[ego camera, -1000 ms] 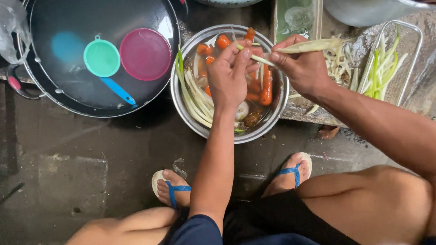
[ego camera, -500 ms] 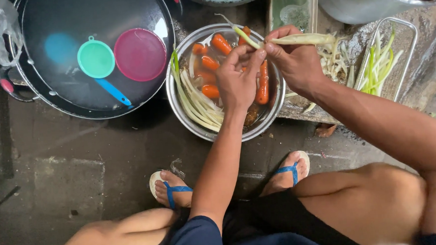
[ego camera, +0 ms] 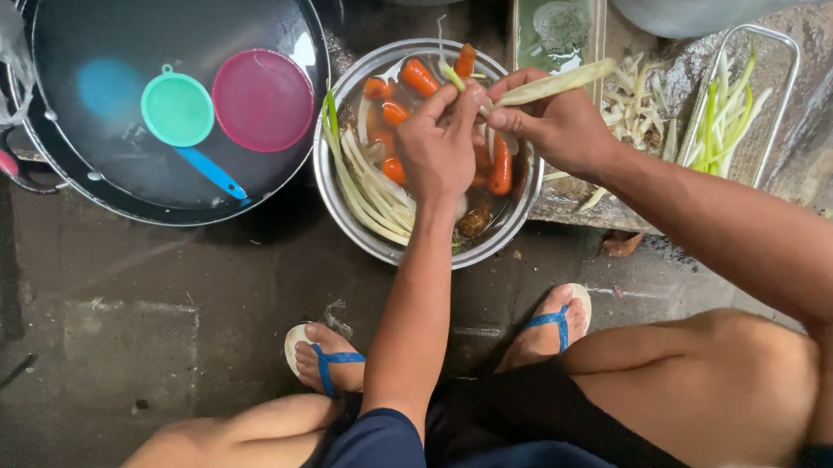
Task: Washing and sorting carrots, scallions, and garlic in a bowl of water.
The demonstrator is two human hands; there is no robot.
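I squat over a metal bowl (ego camera: 346, 202) of water that holds orange carrots (ego camera: 419, 75) and pale lemongrass stalks (ego camera: 367, 191). My right hand (ego camera: 555, 124) grips a pale green stalk (ego camera: 560, 81) above the bowl's right side. My left hand (ego camera: 438, 144) pinches the stalk's left end, where a thin strip curls upward. Both hands touch each other over the bowl.
A large black pan (ego camera: 100, 175) of water with a teal strainer (ego camera: 178, 109) and a pink lid (ego camera: 262, 100) sits to the left. A wire basket (ego camera: 775, 39) with green and pale stalks stands at right. Trimmings (ego camera: 640, 110) lie beside it. My sandalled feet (ego camera: 324, 357) rest on wet concrete.
My hands shifted slightly up over the bowl. The left hand moved from resting on the vegetables to pinching the end of the stalk held by my right hand.
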